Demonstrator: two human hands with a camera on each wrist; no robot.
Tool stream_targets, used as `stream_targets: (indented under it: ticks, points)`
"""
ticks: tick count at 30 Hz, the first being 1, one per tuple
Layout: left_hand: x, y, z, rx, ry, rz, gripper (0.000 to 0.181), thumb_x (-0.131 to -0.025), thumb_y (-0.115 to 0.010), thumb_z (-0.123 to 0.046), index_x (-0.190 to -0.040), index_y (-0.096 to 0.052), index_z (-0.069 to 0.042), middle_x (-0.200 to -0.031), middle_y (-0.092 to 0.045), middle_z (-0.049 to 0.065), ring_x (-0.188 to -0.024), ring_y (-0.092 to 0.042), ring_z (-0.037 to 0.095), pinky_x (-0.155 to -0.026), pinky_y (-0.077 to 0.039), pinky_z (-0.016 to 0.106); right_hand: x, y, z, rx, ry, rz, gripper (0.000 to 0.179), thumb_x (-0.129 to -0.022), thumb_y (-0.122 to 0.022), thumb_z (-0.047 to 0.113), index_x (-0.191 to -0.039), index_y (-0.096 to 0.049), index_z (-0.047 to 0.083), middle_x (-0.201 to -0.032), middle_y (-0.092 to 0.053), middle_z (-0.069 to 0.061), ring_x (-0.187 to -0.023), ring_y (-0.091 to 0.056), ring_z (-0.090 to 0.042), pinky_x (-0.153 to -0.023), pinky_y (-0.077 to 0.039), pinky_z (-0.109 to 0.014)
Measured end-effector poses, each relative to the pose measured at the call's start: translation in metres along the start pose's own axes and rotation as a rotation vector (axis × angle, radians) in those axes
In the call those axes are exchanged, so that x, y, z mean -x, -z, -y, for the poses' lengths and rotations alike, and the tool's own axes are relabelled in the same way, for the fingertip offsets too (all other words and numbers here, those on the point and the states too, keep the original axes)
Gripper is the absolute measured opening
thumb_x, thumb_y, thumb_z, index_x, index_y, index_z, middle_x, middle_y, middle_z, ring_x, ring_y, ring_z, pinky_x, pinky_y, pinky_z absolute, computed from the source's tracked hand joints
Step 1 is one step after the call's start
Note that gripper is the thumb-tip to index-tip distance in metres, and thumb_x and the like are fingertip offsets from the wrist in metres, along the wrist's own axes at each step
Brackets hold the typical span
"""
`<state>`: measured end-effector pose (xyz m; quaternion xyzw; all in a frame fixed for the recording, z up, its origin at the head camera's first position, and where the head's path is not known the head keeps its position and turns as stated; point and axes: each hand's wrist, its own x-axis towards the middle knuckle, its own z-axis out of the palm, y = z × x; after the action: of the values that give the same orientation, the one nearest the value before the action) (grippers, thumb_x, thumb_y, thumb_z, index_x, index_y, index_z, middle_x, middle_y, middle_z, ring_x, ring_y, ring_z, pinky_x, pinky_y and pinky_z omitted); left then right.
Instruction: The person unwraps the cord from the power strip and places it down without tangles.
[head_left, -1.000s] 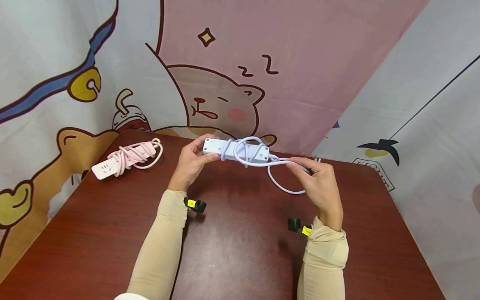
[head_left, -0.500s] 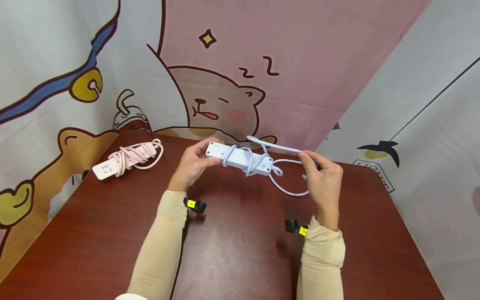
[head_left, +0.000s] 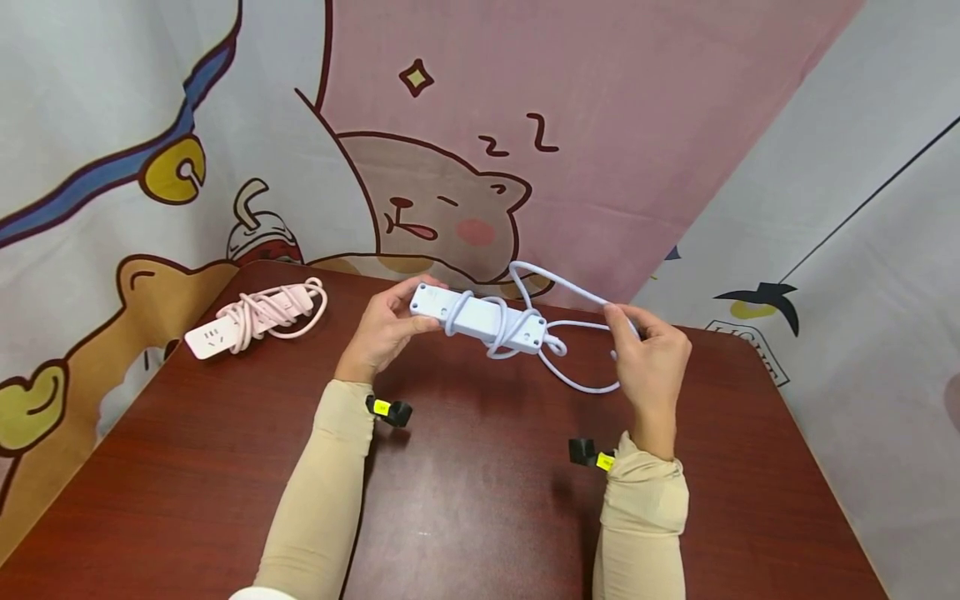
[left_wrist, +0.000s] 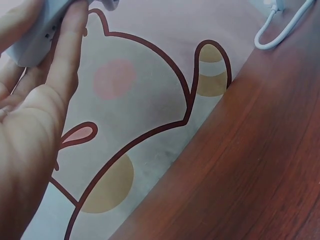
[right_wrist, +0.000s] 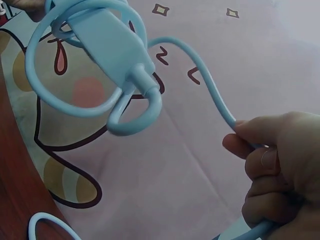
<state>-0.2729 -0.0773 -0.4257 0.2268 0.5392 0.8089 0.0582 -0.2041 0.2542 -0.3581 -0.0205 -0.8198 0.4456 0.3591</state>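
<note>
Ahead of me, a reddish-brown counter (head_left: 465, 500) catches pale light, backed by pink-and-white cloth (head_left: 637, 100) printed with a dozing bear (head_left: 450, 187).

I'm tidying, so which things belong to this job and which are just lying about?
In the job:
pale blue oblong plastic power strip
its pale blue flexible cord

Apparently just lying about:
pale pink oblong plastic power strip
pale pink cord wrapped around it

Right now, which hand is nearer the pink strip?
Left. The left hand, right of the pink strip, grips the blue strip; the right hand, farther right, holds the cord.
</note>
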Motion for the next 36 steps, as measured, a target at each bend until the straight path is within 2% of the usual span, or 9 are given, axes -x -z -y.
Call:
stream_targets:
  ticks: [2,5,7,10,16,19,23,27,36]
  points:
    - [0.0,0.0,-0.001,0.012,-0.002,-0.002,0.051,-0.086,-0.071,0.014,-0.133,-0.058,0.001,-0.125,-0.065,0.006,-0.106,-0.063,0.019,-0.091,-0.06,0.028,0.0,0.0,-0.001,0.035,-0.002,-0.001,0.021,-0.091,-0.078,0.025,-0.092,-0.082,0.004,-0.057,-0.061,0.015,-0.045,-0.049,0.011,-0.048,-0.038,-0.013]
    - [0.001,0.0,-0.002,0.041,-0.012,0.002,0.05,-0.086,-0.07,0.015,-0.132,-0.058,0.0,-0.125,-0.064,0.007,-0.105,-0.064,0.018,-0.091,-0.06,0.03,-0.001,-0.001,-0.003,0.094,-0.006,0.002,0.02,-0.09,-0.077,0.024,-0.091,-0.082,0.005,-0.056,-0.064,0.0,-0.047,-0.045,0.013,-0.05,-0.035,-0.014]
    - [0.001,0.0,-0.003,0.063,-0.023,0.005,0.049,-0.086,-0.071,0.014,-0.131,-0.059,-0.001,-0.125,-0.064,0.008,-0.104,-0.064,0.018,-0.09,-0.061,0.031,-0.001,-0.001,-0.005,0.131,-0.014,0.011,0.02,-0.091,-0.077,0.024,-0.091,-0.082,0.005,-0.062,-0.068,-0.01,-0.051,-0.044,0.013,-0.053,-0.034,-0.014]
    - [0.001,0.0,-0.003,0.087,-0.039,0.014,0.049,-0.086,-0.071,0.014,-0.131,-0.059,-0.001,-0.125,-0.062,0.009,-0.103,-0.064,0.018,-0.089,-0.061,0.032,0.0,0.0,-0.007,0.19,-0.03,0.035,0.019,-0.091,-0.075,0.024,-0.091,-0.082,0.006,-0.069,-0.072,-0.016,-0.057,-0.045,0.005,-0.056,-0.033,-0.017]
    - [0.001,0.001,-0.003,0.123,-0.049,0.01,0.049,-0.086,-0.07,0.015,-0.13,-0.06,-0.002,-0.125,-0.063,0.008,-0.105,-0.065,0.018,-0.089,-0.061,0.032,0.001,0.001,-0.01,0.277,-0.087,0.125,0.022,-0.092,-0.073,0.025,-0.092,-0.082,0.005,-0.082,-0.077,-0.017,-0.073,-0.06,-0.025,-0.062,-0.037,-0.022]
    - [0.0,0.002,-0.002,0.145,-0.058,0.0,0.049,-0.086,-0.069,0.016,-0.131,-0.058,-0.001,-0.126,-0.063,0.008,-0.106,-0.065,0.017,-0.09,-0.061,0.033,0.001,0.002,-0.01,0.297,-0.113,0.184,0.023,-0.092,-0.073,0.027,-0.094,-0.082,0.005,-0.089,-0.078,-0.017,-0.082,-0.063,-0.031,-0.067,-0.04,-0.026]
    - [0.0,0.003,-0.002,0.175,-0.077,-0.025,0.05,-0.086,-0.068,0.018,-0.131,-0.057,0.0,-0.126,-0.062,0.008,-0.107,-0.063,0.017,-0.089,-0.061,0.031,0.001,0.003,-0.011,0.323,-0.133,0.269,0.024,-0.092,-0.071,0.028,-0.096,-0.082,0.007,-0.083,-0.077,-0.017,-0.082,-0.06,-0.033,-0.071,-0.041,-0.033]
    - [0.0,0.004,-0.001,0.2,-0.092,-0.067,0.051,-0.086,-0.066,0.019,-0.132,-0.055,0.001,-0.127,-0.063,0.008,-0.107,-0.063,0.017,-0.089,-0.061,0.032,0.001,0.004,-0.011,0.363,-0.148,0.35,0.022,-0.091,-0.07,0.028,-0.097,-0.082,0.01,-0.081,-0.077,-0.013,-0.081,-0.059,-0.031,-0.072,-0.042,-0.034]
    - [-0.002,0.006,0.0,0.244,-0.138,-0.154,0.053,-0.086,-0.069,0.016,-0.134,-0.052,0.001,-0.127,-0.064,0.008,-0.107,-0.065,0.017,-0.09,-0.061,0.033,0.001,0.007,-0.013,0.397,-0.086,0.555,0.022,-0.092,-0.069,0.026,-0.092,-0.082,0.008,-0.083,-0.077,-0.009,-0.077,-0.059,-0.024,-0.065,-0.043,-0.03]
